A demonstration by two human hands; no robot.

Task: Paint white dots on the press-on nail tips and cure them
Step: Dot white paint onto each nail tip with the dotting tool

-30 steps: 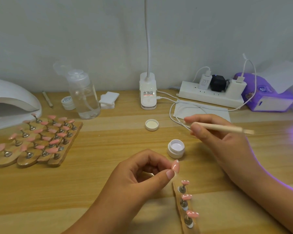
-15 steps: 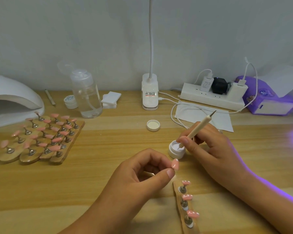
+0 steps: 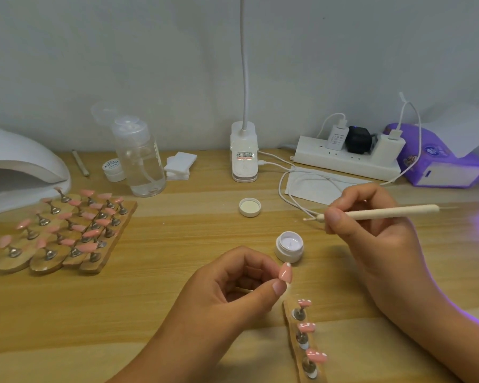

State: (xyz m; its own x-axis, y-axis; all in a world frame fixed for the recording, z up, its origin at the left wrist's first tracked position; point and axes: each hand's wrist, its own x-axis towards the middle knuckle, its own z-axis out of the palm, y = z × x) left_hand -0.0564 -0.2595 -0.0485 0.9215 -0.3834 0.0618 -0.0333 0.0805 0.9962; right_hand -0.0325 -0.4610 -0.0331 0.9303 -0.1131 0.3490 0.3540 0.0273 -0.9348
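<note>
Left hand point(image 3: 227, 297) first: it sits low in the middle of the frame, fingers curled, and my thumb and first finger pinch one pink nail tip point(image 3: 285, 273). That tip stands up and has a white dot at its top end. My right hand point(image 3: 371, 230) is right of the middle. It grips a thin cream dotting pen point(image 3: 385, 212) like a pencil. The pen lies almost flat, with its point aimed left.

Between my hands sits a small open jar of white paint point(image 3: 289, 246). Its lid point(image 3: 250, 207) lies a little above it in the frame. At the bottom, a wooden strip point(image 3: 291, 328) holds three more pink tips with white dots. Lots of pink tips stand on wooden holders point(image 3: 11, 265) at the left, beside the white lamp point(image 3: 20, 161).
</note>
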